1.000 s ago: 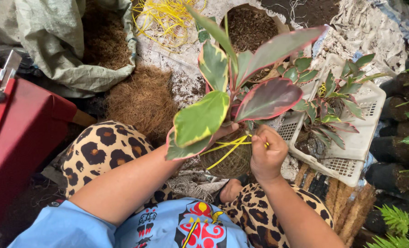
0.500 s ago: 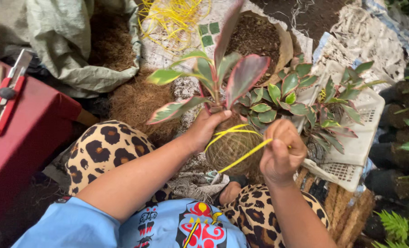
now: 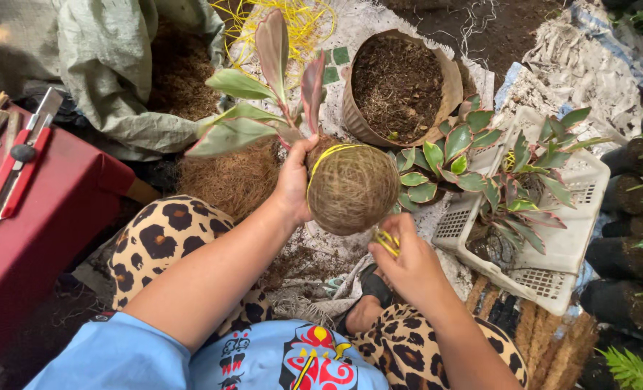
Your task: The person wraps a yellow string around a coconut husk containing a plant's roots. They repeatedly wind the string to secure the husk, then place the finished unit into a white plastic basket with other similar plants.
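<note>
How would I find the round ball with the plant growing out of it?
Start at the white plastic basket full of small plants on the right, then look left to the person's left hand. It grips a round brown ball of coconut fibre. Unlike the loose fibre heap beside it, yellow string is wrapped around it.

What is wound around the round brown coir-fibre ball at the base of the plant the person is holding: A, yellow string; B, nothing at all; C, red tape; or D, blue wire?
A: a yellow string arcs over the top of the round brown coir-fibre ball, which the left hand holds, and runs down to the right hand.
</note>
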Demonstrator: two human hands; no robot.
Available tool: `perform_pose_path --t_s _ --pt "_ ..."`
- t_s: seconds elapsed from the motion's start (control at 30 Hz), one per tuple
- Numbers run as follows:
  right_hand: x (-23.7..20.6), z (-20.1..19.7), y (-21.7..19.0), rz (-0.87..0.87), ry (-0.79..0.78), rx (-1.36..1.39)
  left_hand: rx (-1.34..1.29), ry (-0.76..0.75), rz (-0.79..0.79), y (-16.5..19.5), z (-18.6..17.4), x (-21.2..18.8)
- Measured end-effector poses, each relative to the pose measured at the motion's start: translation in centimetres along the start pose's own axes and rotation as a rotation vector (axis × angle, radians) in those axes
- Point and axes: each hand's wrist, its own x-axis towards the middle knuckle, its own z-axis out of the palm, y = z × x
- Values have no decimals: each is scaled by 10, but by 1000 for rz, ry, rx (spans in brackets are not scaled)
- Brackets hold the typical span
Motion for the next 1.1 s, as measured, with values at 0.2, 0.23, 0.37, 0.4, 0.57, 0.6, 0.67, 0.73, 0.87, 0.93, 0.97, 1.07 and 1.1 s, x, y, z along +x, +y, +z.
perform_pose_path --t_s 0.2,0.23,0.37,0.4,0.57,0.6,0.67,0.73,0.87,0.93,0.97,1.07,1.1 --pt "19 -14 1 -344 237 -106 106 -268 -109 -1 12 -11" --pt "21 -16 1 -352 250 -35 124 -308 -129 -3 11 -13" --pt "23 -24 0 -216 5 748 270 -471 -94 -10 5 -15" --pt "19 -29 1 -259 -59 866 333 -462 -42 -10 2 -15" --pt "6 -29 0 -275 -77 1055 802 -326 227 -20 -5 -17" --pt "4 -25 0 -304 -42 1035 864 -292 224 -25 -5 -20" --pt "2 -15 0 -338 11 1007 991 -225 219 -32 -6 -27" --pt "1 -6 -1 -347 45 990 197 -410 -112 -25 -18 -41" --pt "-1 6 -9 -341 62 992 -223 -527 -411 -36 -25 -16" --pt "-3 7 -14 -419 74 968 354 -308 2 -44 -32 -9" --pt "-4 7 -17 -421 67 1047 636 -184 209 -47 -35 -7" --pt "-6 3 -20 -388 49 1274 925 -21 534 -44 -39 -6" --pt "-6 1 -18 -344 42 1343 1019 35 643 -40 -38 -7"
